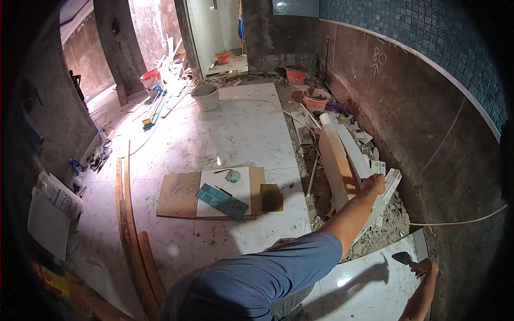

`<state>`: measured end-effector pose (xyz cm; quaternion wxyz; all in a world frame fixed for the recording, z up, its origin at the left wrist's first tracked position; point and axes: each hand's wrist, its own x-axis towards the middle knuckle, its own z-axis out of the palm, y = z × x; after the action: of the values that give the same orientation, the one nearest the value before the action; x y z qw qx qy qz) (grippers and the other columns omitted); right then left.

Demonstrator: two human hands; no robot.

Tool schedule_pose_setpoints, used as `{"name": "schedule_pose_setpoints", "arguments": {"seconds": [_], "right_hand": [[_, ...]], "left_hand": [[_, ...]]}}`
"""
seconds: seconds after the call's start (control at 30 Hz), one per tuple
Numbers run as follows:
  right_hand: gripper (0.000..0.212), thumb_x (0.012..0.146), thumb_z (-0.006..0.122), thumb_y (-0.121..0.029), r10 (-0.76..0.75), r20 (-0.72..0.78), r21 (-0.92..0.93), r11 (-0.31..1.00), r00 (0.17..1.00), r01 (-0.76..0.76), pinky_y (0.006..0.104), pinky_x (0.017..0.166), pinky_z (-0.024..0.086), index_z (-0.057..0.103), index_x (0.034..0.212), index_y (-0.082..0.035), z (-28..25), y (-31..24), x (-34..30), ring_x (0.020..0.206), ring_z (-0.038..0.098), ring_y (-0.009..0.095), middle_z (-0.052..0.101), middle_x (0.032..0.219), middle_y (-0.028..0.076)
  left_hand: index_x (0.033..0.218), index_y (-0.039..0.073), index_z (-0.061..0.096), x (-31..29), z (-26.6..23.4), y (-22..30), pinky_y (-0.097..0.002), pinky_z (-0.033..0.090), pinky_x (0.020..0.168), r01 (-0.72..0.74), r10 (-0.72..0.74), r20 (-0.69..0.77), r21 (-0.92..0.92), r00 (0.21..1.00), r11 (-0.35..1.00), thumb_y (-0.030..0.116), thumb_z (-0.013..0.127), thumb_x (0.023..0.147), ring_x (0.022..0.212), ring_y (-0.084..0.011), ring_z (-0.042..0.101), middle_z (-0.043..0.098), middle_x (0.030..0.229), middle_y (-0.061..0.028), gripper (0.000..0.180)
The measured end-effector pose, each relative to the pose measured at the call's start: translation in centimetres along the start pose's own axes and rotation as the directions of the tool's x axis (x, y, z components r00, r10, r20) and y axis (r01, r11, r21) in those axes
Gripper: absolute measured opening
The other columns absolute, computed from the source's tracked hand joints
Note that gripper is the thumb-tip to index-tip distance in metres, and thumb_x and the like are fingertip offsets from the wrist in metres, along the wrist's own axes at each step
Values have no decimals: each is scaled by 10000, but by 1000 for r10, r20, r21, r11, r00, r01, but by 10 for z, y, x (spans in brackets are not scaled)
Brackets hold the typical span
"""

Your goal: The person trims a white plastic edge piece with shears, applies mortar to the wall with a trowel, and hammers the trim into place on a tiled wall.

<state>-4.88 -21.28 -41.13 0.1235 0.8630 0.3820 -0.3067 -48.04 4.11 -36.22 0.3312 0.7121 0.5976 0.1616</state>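
My left arm, in a blue-grey sleeve, reaches across to the right. My left hand is closed over the debris beside long white tile strips; what its fingers hold, if anything, is hidden. At the lower right, my right hand grips a small pointed trowel by its handle, its dark blade directed left above a white floor tile. Beyond my left hand, a long white-and-brown board leans over the rubble.
Cardboard on the tiled floor bears a teal mosaic sheet and a tape measure. Long wooden strips lie at left. Farther off stand a grey bucket and several red tubs. A cable runs by the right wall.
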Motion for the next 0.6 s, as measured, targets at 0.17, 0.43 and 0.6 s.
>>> {"name": "schedule_pose_setpoints", "arguments": {"seconds": [0.17, 0.43, 0.6], "right_hand": [[309, 737, 876, -216, -23, -14, -19, 1000, 1000, 22, 387, 542, 601, 766, 808, 65, -3, -7, 6, 596, 729, 227, 756, 759, 149], [310, 736, 880, -223, -33, -36, -24, 999, 999, 32, 390, 547, 602, 768, 805, 57, -5, -17, -10, 601, 729, 222, 756, 758, 144], [291, 754, 871, -272, -41, -40, -53, 998, 998, 39, 382, 570, 600, 796, 812, 3, -6, -5, -5, 610, 735, 207, 766, 763, 111]], "left_hand": [[1290, 64, 671, 11, 8, -5, -547, 482, 1050, 8, -9, 48, 16, 999, 1000, 82, 681, 876, 1293, -360, 611, 634, 1393, -142, 415], [1319, 67, 656, 16, 14, -6, -552, 502, 1034, -40, 39, 16, 30, 999, 999, 74, 688, 871, 1269, -377, 627, 640, 1382, -168, 449], [1316, 71, 657, 13, 10, 4, -548, 493, 1031, -33, 30, 85, 35, 996, 999, 77, 686, 875, 1278, -368, 621, 637, 1385, -173, 442]]}}
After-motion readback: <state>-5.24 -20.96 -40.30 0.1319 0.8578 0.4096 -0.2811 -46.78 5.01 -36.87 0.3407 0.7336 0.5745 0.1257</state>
